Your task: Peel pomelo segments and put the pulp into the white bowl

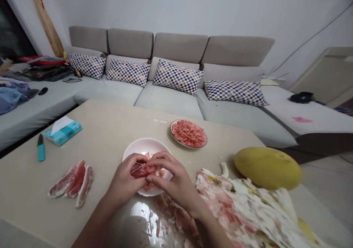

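Note:
Both my hands meet over a white plate (pixel 138 148) near the table's front. My left hand (pixel 125 180) and my right hand (pixel 172 178) are closed in a pinch on the same red pomelo segment (pixel 140 170). A few pieces of red flesh lie on the plate under my fingers. Behind it stands a second plate (pixel 188 133) heaped with peeled red flesh. Three unpeeled pomelo segments (pixel 73 181) lie on the table to the left.
A whole yellow pomelo (pixel 267 167) rests at the right, with a heap of white and pink peel scraps (pixel 248 207) in front of it. A tissue pack (pixel 63 130) and a teal knife (pixel 40 148) lie far left. A grey sofa with checked cushions runs behind the table.

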Demonstrator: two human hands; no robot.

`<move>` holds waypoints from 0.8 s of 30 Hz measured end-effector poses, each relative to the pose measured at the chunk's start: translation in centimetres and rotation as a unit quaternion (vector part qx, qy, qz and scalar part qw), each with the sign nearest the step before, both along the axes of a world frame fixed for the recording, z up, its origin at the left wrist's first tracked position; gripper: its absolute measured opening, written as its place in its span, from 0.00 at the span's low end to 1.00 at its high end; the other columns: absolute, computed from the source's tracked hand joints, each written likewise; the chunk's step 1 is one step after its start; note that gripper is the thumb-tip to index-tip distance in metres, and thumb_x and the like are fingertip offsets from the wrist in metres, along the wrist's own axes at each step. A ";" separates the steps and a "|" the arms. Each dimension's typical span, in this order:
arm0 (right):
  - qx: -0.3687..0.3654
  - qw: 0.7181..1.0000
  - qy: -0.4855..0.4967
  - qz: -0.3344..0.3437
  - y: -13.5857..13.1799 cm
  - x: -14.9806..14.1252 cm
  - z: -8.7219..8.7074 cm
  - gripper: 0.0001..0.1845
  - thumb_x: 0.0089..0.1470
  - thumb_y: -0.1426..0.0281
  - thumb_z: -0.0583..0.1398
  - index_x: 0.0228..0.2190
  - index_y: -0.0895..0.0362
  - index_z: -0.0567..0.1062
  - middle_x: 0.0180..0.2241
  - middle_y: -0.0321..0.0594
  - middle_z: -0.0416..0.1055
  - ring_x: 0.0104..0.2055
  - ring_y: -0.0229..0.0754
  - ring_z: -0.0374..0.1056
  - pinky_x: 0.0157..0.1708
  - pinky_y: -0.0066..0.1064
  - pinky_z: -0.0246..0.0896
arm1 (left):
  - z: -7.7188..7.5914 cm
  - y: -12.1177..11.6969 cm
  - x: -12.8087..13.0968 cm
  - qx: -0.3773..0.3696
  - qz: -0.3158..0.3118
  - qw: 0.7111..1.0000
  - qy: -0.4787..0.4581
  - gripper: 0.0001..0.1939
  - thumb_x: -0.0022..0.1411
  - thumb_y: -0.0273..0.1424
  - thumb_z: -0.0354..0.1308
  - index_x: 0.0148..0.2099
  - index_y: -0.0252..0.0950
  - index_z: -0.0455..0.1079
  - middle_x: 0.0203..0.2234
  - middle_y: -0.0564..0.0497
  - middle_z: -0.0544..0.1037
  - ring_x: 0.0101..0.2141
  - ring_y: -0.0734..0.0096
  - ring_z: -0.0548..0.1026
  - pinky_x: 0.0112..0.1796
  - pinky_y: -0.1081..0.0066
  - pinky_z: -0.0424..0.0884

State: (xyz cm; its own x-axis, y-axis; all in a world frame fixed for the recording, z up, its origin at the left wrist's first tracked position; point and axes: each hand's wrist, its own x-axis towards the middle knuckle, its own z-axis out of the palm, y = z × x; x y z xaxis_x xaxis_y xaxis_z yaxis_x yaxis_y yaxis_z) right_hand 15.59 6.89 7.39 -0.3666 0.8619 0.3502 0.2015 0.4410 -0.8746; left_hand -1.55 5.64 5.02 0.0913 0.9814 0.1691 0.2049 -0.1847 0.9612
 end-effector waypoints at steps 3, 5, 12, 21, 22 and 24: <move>-0.025 1.000 0.011 0.001 0.2 0.2 -0.1 0.11 0.48 0.71 0.69 0.36 0.48 0.82 0.39 0.41 0.72 0.44 0.46 0.69 0.47 0.39 0.64 | -0.1 0.0 0.0 -0.001 -0.016 1.000 -0.019 0.16 0.50 0.22 0.64 0.42 0.40 0.71 0.40 0.50 0.76 0.40 0.65 0.76 0.42 0.68 0.71; -0.043 0.999 0.028 0.005 0.4 0.4 -0.2 0.09 0.47 0.70 0.70 0.35 0.49 0.82 0.38 0.40 0.72 0.44 0.46 0.69 0.48 0.39 0.64 | -0.2 0.1 -0.1 0.013 -0.022 1.000 -0.013 0.15 0.50 0.22 0.64 0.41 0.40 0.72 0.40 0.51 0.76 0.41 0.65 0.75 0.43 0.68 0.71; -0.088 0.993 0.073 0.039 1.0 0.7 -0.7 0.04 0.51 0.65 0.68 0.31 0.51 0.81 0.37 0.41 0.74 0.43 0.46 0.69 0.47 0.39 0.64 | 0.1 0.1 -0.2 0.029 -0.025 0.999 0.007 0.17 0.48 0.21 0.65 0.41 0.42 0.72 0.40 0.52 0.77 0.43 0.63 0.74 0.45 0.67 0.68; -0.079 0.992 0.097 0.006 1.4 0.3 -1.8 0.10 0.59 0.61 0.60 0.33 0.54 0.76 0.39 0.42 0.72 0.44 0.45 0.68 0.46 0.35 0.63 | -0.2 0.3 -0.4 0.035 0.004 0.999 0.010 0.16 0.50 0.22 0.64 0.41 0.41 0.72 0.39 0.52 0.77 0.42 0.63 0.75 0.45 0.66 0.68; -0.082 0.991 0.102 0.001 1.4 0.1 -1.8 0.11 0.59 0.60 0.60 0.33 0.54 0.76 0.39 0.42 0.72 0.43 0.45 0.68 0.47 0.35 0.63 | -0.2 0.3 -0.3 0.035 0.007 0.999 0.009 0.15 0.50 0.23 0.64 0.41 0.41 0.72 0.39 0.52 0.77 0.42 0.63 0.75 0.45 0.66 0.68; -0.093 0.989 0.116 -0.007 1.4 -0.1 -1.8 0.13 0.58 0.58 0.60 0.32 0.55 0.75 0.37 0.41 0.72 0.42 0.45 0.68 0.47 0.34 0.63 | -0.2 0.3 -0.3 0.036 0.010 0.999 0.007 0.13 0.51 0.23 0.64 0.40 0.41 0.72 0.39 0.51 0.77 0.43 0.63 0.75 0.45 0.67 0.69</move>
